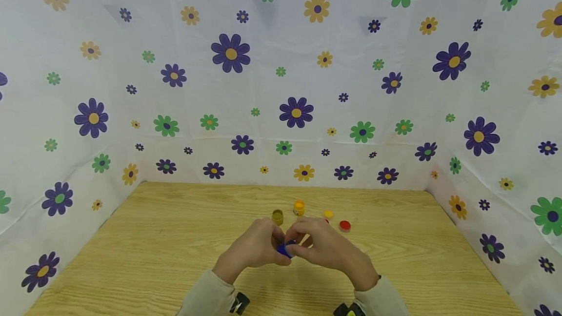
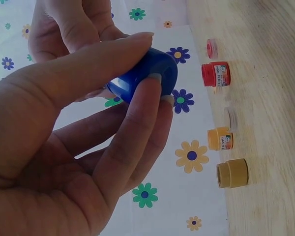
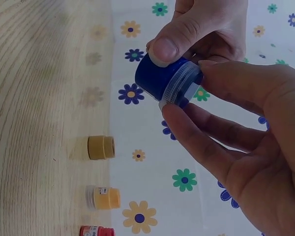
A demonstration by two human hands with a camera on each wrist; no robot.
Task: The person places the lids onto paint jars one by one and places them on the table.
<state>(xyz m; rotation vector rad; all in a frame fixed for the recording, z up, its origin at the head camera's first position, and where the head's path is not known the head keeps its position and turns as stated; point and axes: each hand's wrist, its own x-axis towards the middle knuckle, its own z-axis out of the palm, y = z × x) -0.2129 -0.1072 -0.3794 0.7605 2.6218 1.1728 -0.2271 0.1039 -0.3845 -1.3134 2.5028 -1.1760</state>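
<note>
A small blue paint jar (image 3: 155, 78) with a clear ridged lid (image 3: 181, 82) is held above the table, tilted, between both hands. My left hand (image 1: 256, 244) grips the jar's body, its thumb on one side and fingertips on the other. At the lid end, my right hand (image 1: 326, 244) pinches the clear lid's rim between thumb and fingers. The lid sits on the jar's mouth. In the head view the fingers cover much of the jar.
Beyond the hands stand an ochre jar (image 1: 277, 217), a yellow jar (image 1: 299, 207) and a red jar (image 2: 216, 74). A yellow lid (image 1: 328, 214) and a red lid (image 1: 345, 226) lie nearby on the wooden table (image 1: 175, 238). Flower-printed cloth (image 1: 263, 91) walls the back and sides.
</note>
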